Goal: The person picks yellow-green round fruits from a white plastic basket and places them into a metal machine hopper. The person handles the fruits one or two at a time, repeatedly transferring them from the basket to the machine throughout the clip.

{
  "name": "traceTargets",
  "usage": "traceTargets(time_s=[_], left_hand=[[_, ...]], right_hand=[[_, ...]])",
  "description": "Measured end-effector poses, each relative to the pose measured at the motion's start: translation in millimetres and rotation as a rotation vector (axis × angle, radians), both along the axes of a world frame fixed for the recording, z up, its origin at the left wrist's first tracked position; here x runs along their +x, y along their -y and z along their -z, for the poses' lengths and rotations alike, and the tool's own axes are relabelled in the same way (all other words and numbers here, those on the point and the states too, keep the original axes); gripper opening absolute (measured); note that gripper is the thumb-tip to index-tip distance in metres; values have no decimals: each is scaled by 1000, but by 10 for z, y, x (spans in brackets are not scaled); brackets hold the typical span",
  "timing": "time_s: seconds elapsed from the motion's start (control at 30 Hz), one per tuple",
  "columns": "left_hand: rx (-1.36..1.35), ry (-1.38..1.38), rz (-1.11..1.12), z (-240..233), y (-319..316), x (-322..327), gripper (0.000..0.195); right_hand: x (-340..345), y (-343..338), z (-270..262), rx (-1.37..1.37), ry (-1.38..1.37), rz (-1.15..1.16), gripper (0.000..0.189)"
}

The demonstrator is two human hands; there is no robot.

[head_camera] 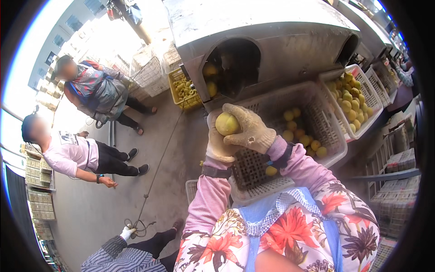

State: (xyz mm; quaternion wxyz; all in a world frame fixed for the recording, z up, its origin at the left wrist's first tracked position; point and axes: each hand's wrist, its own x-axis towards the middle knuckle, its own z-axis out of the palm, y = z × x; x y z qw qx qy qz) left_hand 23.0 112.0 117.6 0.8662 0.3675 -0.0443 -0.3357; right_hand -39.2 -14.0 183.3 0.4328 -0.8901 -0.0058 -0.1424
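Note:
My left hand [217, 144], in a worn knit glove, cups a yellow-green round fruit [227, 124] from the left and below. From the right, my right hand [253, 131], gloved alike, closes its thumb and fingers around the same fruit; the glove has a small hole on its back. Both hands are above the left side of a large plastic crate [340, 154], where several yellow fruits [305, 139] lie towards the right. Just beyond my hands is the dark arched opening [234, 68] of a metal machine, with fruit partly visible inside its left edge.
A crate full of fruit [351, 102] stands at the right. A yellow crate [190, 102] of cut pieces sits left of the metal machine [289, 44]. Two people stand at the left; a third, below, holds a rope [159, 153] that runs across the floor.

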Motion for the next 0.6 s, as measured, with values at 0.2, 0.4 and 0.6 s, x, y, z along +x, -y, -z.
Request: traceTargets(time_s=[0.2, 0.4, 0.6], left_hand=[[-64, 17, -66, -153, 8, -13, 58], [-70, -69, 56, 68, 139, 331, 66], [99, -317, -94, 397, 224, 64, 58]], right_hand=[[-89, 140, -119, -124, -181, -27, 78], [222, 148, -171, -165, -13, 166, 82], [1147, 457, 339, -444, 111, 422, 63]])
